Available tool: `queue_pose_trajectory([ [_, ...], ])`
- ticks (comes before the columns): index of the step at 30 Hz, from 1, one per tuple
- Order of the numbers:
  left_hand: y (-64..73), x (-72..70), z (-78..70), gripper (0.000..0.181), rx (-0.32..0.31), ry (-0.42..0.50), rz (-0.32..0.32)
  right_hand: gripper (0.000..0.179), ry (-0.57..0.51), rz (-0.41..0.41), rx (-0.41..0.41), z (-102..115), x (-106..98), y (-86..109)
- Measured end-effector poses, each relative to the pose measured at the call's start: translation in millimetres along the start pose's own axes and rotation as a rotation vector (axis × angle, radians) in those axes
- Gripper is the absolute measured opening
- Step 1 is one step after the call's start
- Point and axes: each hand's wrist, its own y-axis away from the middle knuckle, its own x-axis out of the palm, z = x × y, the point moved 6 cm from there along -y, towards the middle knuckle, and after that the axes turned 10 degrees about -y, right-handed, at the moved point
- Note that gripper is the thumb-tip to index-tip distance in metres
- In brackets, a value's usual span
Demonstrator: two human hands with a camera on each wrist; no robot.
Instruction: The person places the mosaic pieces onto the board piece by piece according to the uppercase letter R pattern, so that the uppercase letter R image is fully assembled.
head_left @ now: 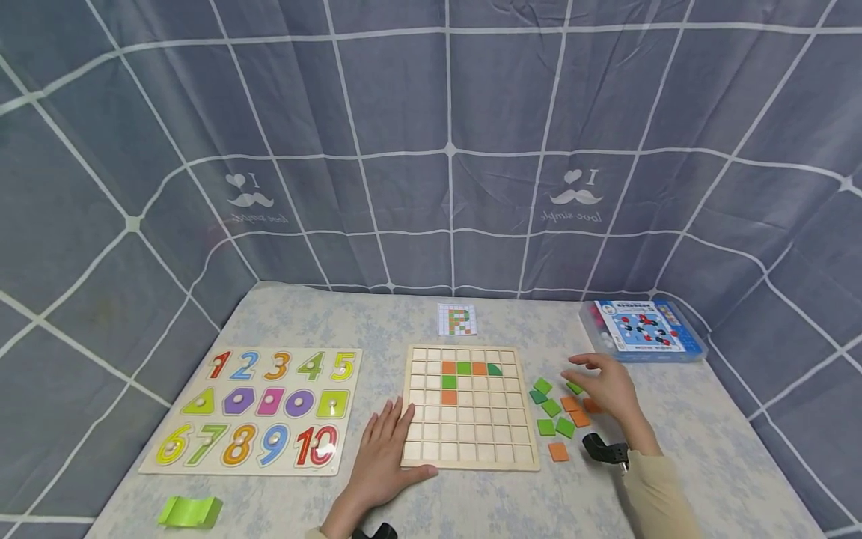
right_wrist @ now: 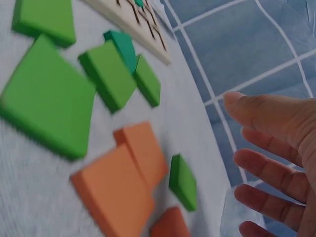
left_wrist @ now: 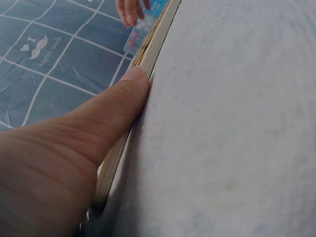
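A wooden grid board (head_left: 485, 433) lies in the middle of the table. Its upper part holds several orange and green square tiles and a dark green rounded tile (head_left: 494, 370). My left hand (head_left: 382, 457) rests at the board's lower left corner with fingers extended; its thumb (left_wrist: 121, 101) presses the near edge. Over the loose tiles at the board's right hovers my right hand (head_left: 608, 385), fingers spread apart and nothing between them. Green tiles (right_wrist: 52, 101) and orange tiles (right_wrist: 116, 190) lie below it on the cloth, some overlapping.
Behind the board lies a small pattern card (head_left: 457, 320) with a coloured letter R. A number and shape puzzle (head_left: 252, 410) covers the left side, with a green plastic piece (head_left: 191, 512) in front. A clear box with a blue label (head_left: 643, 331) stands back right.
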Motion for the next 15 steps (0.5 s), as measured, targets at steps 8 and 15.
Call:
queue_pose_trajectory([
  [8,-0.4,1.3,1.4,0.102,-0.002,-0.008,0.015,0.042,0.027,-0.005,0.023,-12,-2,2.6],
  [15,-0.7,2.8,2.9,0.103,-0.018,0.003,0.035,0.039,0.037,0.008,0.001,-15,-1,4.0],
])
